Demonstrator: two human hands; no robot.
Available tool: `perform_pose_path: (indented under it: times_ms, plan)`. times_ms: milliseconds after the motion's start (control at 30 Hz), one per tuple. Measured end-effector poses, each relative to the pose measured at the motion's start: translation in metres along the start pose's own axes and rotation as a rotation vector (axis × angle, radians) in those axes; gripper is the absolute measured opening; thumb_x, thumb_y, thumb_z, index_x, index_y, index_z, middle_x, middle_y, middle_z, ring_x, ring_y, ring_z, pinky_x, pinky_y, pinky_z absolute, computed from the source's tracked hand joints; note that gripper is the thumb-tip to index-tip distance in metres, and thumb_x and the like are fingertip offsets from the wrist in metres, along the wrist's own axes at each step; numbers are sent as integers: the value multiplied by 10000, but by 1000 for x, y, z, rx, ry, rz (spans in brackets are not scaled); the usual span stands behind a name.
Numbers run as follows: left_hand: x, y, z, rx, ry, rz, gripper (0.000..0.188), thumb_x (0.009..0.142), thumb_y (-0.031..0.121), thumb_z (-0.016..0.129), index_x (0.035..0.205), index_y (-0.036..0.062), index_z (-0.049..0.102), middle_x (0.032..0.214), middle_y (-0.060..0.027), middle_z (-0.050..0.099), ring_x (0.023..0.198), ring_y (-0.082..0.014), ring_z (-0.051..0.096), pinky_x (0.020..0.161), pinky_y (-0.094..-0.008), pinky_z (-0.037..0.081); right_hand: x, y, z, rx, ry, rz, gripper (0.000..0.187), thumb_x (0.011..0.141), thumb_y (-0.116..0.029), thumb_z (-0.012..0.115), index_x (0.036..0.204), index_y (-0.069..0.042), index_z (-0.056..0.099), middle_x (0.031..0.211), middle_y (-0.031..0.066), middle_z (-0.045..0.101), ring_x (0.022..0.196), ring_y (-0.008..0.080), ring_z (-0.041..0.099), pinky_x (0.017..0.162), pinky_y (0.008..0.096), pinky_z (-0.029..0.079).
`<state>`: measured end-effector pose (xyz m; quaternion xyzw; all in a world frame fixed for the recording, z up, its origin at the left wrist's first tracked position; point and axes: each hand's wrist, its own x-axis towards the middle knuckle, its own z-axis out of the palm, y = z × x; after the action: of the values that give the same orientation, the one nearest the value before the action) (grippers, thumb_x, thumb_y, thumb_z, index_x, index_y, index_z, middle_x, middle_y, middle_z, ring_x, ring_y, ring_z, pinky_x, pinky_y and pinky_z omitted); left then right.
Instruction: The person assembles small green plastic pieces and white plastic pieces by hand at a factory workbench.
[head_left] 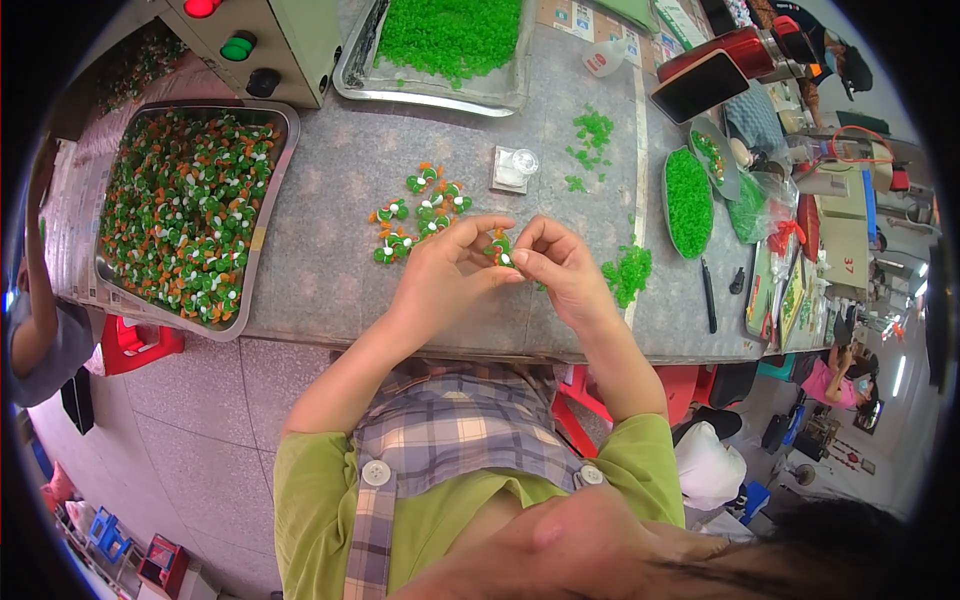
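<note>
Near the table's front edge, my left hand (pixel 445 275) pinches a small green, white and orange plastic figure (pixel 499 247) between thumb and fingers. My right hand (pixel 562 268) meets it from the other side, thumb and forefinger pressed together at the figure's edge; whatever tiny piece they may hold is hidden. Just beyond my left hand lies a loose group of similar figures (pixel 423 210). A small heap of bright green pieces (pixel 629 272) is beside my right hand. Farther off stands a little clear round dish on a white square block (pixel 512 168).
At left, a metal tray (pixel 284 150) is full of finished-looking figures. Another metal tray (pixel 430 98) at the back holds green pieces. An oval dish (pixel 688 203) of green pieces, a black pen-like tool (pixel 709 295) and a propped phone (pixel 699 88) are at right. Red stools stand below.
</note>
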<state>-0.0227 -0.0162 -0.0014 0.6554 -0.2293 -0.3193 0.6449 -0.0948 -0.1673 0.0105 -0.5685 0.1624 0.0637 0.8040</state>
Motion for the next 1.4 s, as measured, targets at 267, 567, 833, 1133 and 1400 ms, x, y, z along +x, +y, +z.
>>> perform_pose_path:
  times_ms: [267,567,833,1133,1400]
  plan:
    - [0,-5,1,-1,-23,-9,451,705,30,667,1117,14,484,856,-46,575,751,-88,567,663,-208,468,0,-2,-3,-58,-19,5,83,781,-119,582,776,-64,520,754,-27,530,718,40,471,657,189,367]
    - [-1,-1,1,-180,-86,-126,455,710,30,665,1122,-5,476,869,-46,572,763,-90,564,670,-204,463,-1,-15,-7,-114,-97,68,119,761,-136,617,771,-67,520,715,-51,517,643,22,447,577,175,337]
    - [-1,5,-17,48,21,39,444,666,104,708,1075,68,540,827,-24,576,748,-95,554,666,-227,458,0,-20,-12,-195,6,-17,111,775,-110,601,845,-45,545,717,-45,522,666,41,471,617,189,371]
    - [-34,35,-206,1367,887,266,353,734,248,640,1044,87,588,997,-106,547,959,-237,487,854,-349,341,-13,-16,-48,-1091,226,-148,115,700,-130,634,735,-28,593,693,60,522,628,176,523,574,280,407]
    - [-44,20,-241,1400,906,230,360,755,313,610,1030,81,593,1079,-125,527,1042,-268,455,912,-371,304,-7,-10,-38,-1303,175,-124,149,647,-153,658,662,-38,566,668,71,519,648,220,518,611,337,400]
